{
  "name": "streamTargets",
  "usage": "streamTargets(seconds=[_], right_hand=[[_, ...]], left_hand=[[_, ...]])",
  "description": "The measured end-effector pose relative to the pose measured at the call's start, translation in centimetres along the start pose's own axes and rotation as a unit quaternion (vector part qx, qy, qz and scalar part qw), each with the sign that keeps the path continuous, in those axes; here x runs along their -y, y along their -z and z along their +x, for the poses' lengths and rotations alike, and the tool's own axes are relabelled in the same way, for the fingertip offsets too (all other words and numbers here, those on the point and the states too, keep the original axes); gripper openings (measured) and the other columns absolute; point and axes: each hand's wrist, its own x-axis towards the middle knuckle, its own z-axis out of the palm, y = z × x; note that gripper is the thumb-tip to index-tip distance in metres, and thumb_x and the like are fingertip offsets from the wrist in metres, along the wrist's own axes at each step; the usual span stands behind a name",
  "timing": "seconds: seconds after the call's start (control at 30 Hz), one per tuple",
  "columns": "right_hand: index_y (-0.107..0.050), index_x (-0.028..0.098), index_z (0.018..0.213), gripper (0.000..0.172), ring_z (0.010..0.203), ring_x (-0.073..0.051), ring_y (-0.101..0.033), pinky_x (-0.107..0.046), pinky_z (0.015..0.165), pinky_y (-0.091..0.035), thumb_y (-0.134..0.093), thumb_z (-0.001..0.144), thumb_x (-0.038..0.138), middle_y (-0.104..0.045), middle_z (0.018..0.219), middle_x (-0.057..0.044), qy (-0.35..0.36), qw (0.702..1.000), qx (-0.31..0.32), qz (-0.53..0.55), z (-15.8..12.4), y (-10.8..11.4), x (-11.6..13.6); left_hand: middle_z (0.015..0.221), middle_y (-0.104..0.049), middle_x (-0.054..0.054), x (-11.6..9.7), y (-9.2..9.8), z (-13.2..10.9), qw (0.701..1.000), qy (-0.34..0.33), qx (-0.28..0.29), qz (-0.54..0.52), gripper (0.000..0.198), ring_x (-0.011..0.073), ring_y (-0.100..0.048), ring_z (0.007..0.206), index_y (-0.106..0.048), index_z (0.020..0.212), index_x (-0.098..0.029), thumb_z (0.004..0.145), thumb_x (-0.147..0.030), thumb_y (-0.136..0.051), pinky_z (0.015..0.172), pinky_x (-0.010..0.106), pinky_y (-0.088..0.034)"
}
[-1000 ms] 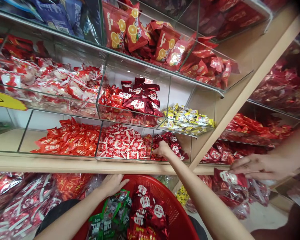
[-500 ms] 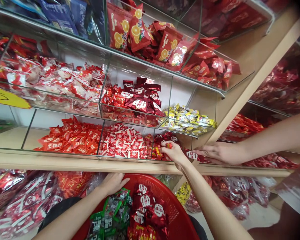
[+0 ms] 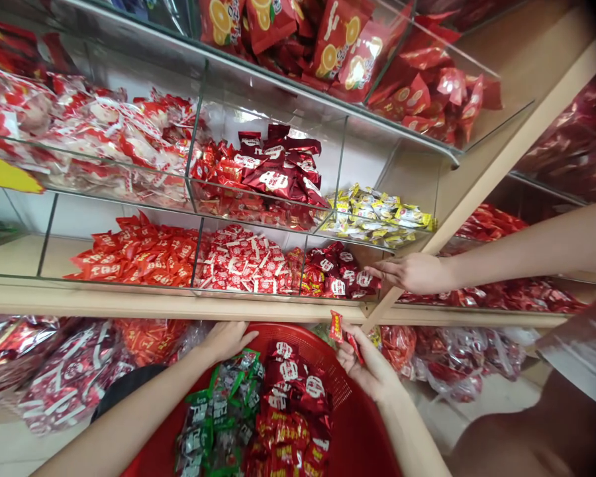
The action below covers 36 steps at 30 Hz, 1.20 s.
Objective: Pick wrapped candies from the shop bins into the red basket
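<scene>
Beyond red basket (image 3: pixel 360 424), co-worker's hand (image 3: pixel 420 273) at maroon packets (image 3: pixel 348 270) (yellow-wrapped candies (image 3: pixel 377 215) above).

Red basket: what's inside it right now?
Inside the red basket lie green packets on the left, dark red packets on the right, and red packets with yellow lettering nearer the camera. What lies beneath them is covered, and the frame cuts off the near side.
</scene>
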Motion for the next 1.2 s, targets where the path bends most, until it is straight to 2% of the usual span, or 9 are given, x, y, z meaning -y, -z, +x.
streamTargets(seconds=[0.2,0.47,0.6,0.67,0.77,0.9,0.97,1.13,1.2], right_hand=[[-0.056,0.022,0.09,0.029,0.039,-0.003,-0.027,-0.014,0.037,-0.027,-0.07,0.065,0.021,-0.037,0.053,0.01,0.052,0.998,0.005,-0.027,-1.1,-0.3,0.6],[-0.059,0.02,0.085,0.029,0.042,-0.002,-0.035,-0.015,0.04,-0.029,-0.072,0.059,0.024,-0.045,0.057,0.007,-0.127,0.987,-0.047,-0.087,-3.9,1.6,-6.2],[-0.058,0.018,0.086,0.033,0.043,-0.001,-0.037,-0.013,0.04,-0.025,-0.073,0.057,0.024,-0.044,0.058,0.008,-0.17,0.978,-0.043,-0.117,-4.2,2.2,-7.7],[-0.057,0.019,0.092,0.036,0.044,-0.001,-0.038,-0.014,0.041,-0.025,-0.071,0.06,0.026,-0.046,0.061,0.008,-0.16,0.97,-0.033,-0.179,-4.3,2.2,-8.0],[-0.054,0.019,0.096,0.035,0.042,-0.003,-0.037,-0.017,0.041,-0.027,-0.065,0.064,0.027,-0.048,0.063,0.007,-0.104,0.948,0.014,-0.301,-4.3,2.1,-8.5],[-0.051,0.019,0.094,0.028,0.045,-0.005,-0.037,-0.019,0.043,-0.031,-0.057,0.067,0.026,-0.047,0.067,0.006,-0.033,0.907,0.079,-0.412,-3.9,2.6,-9.5],[-0.052,0.019,0.094,0.025,0.05,-0.007,-0.04,-0.019,0.045,-0.033,-0.054,0.07,0.025,-0.049,0.072,0.004,0.001,0.871,0.111,-0.479,-3.7,3.0,-9.9],[-0.054,0.023,0.1,0.028,0.074,-0.015,-0.053,-0.025,0.067,-0.038,-0.05,0.073,0.018,-0.058,0.081,0.0,0.085,0.719,0.166,-0.67,-4.2,3.5,-9.9],[-0.053,0.025,0.106,0.033,0.08,-0.017,-0.054,-0.026,0.071,-0.038,-0.049,0.075,0.017,-0.06,0.086,-0.002,0.093,0.675,0.17,-0.712,-4.7,3.7,-9.4]], left_hand=[[0.093,-0.065,0.015,0.0,0.1,0.0,1.0,0.004,0.016,0.002,0.046,0.0259,-0.061,0.09,-0.058,0.09,-0.014,0.086,-0.05,-0.029,0.078,0.034,-0.044],[0.101,-0.063,0.016,0.1,0.1,0.0,1.0,-0.002,0.02,0.01,0.046,0.0265,-0.059,0.096,-0.056,0.094,-0.014,0.087,-0.05,-0.028,0.081,0.034,-0.043],[0.097,-0.064,0.017,0.1,0.0,0.1,1.0,-0.007,0.024,0.017,0.048,0.0278,-0.06,0.094,-0.056,0.095,-0.013,0.087,-0.05,-0.027,0.078,0.036,-0.044],[0.098,-0.064,0.017,0.0,0.0,0.1,0.999,-0.009,0.024,0.02,0.046,0.0278,-0.06,0.094,-0.056,0.096,-0.013,0.087,-0.049,-0.028,0.078,0.036,-0.044],[0.101,-0.063,0.017,0.0,0.2,0.1,0.999,-0.011,0.024,0.024,0.045,0.0271,-0.059,0.096,-0.055,0.097,-0.013,0.087,-0.048,-0.029,0.08,0.035,-0.043],[0.098,-0.064,0.017,-0.2,0.3,0.1,0.999,-0.012,0.031,0.028,0.046,0.0268,-0.06,0.093,-0.056,0.096,-0.012,0.087,-0.049,-0.029,0.078,0.035,-0.044],[0.096,-0.064,0.016,-0.2,0.4,0.1,0.999,-0.012,0.033,0.029,0.047,0.0265,-0.06,0.091,-0.056,0.095,-0.013,0.087,-0.05,-0.029,0.077,0.034,-0.044],[0.098,-0.064,0.014,-0.1,0.3,0.1,0.999,-0.007,0.035,0.03,0.048,0.025,-0.06,0.091,-0.056,0.094,-0.014,0.086,-0.052,-0.027,0.077,0.033,-0.044],[0.097,-0.064,0.013,-0.1,0.3,0.1,0.999,-0.003,0.04,0.029,0.048,0.0241,-0.06,0.09,-0.056,0.093,-0.015,0.086,-0.052,-0.027,0.076,0.032,-0.044]])
